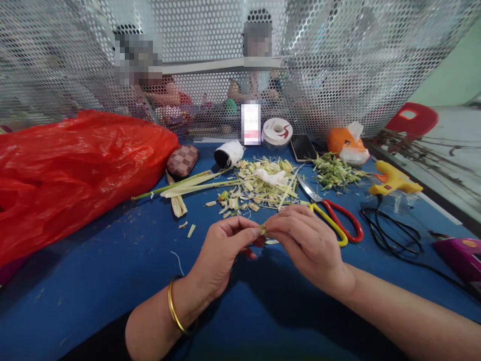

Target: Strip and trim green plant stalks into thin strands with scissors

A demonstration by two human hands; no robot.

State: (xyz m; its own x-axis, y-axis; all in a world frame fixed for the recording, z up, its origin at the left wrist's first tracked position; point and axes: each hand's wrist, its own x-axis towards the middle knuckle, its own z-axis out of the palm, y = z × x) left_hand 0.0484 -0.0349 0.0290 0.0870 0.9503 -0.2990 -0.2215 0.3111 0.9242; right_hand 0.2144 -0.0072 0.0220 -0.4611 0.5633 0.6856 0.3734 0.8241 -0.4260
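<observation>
My left hand [231, 245] and my right hand [306, 243] meet above the front middle of the table. Thumbs and fingers of both pinch a small pale green piece of plant leaf [263, 229], mostly covered by the fingertips. Just beyond lies a heap of cut leaf scraps [259, 188] with a crumpled white tissue [272, 177] on it. Scissors with red and yellow handles [326, 213] rest right behind my right hand. Long pale leaf strips and a green stem [195, 185] stretch out to the left of the heap.
A red plastic bag [86, 175] fills the left side. At the back are a checkered pouch [183, 160], a white thread spool [230, 153], a ribbon roll [277, 131] and a phone [303, 148]. On the right are green trimmings [336, 170] and a corded yellow glue gun [394, 179]. Two people sit beyond the perforated screen.
</observation>
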